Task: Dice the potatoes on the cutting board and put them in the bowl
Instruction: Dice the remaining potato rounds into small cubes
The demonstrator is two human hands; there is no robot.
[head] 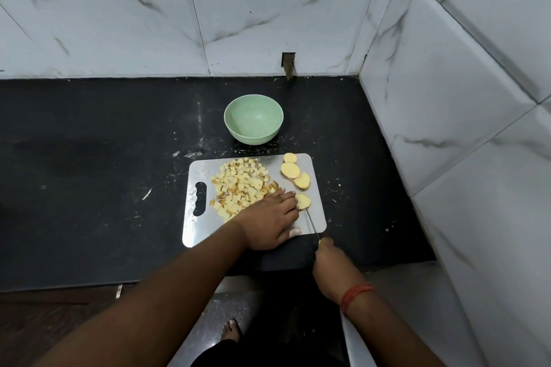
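Note:
A steel cutting board (316,219) lies on the black counter. A heap of potato dice (238,185) covers its left half. Three round potato slices (290,170) lie at its far right corner. My left hand (269,217) lies palm down on the board, its fingertips touching a fourth slice (304,201). My right hand (329,259) grips the handle of a thin knife (312,224), whose blade points at that slice. Behind the board stands a pale green bowl (253,119) with nothing in it.
Marble-tiled walls (447,98) close off the counter (89,173) at the back and on the right. Scattered crumbs and a small scrap (146,194) lie left of the board. The counter's front edge runs just below the board. A sandalled foot (232,332) shows on the floor.

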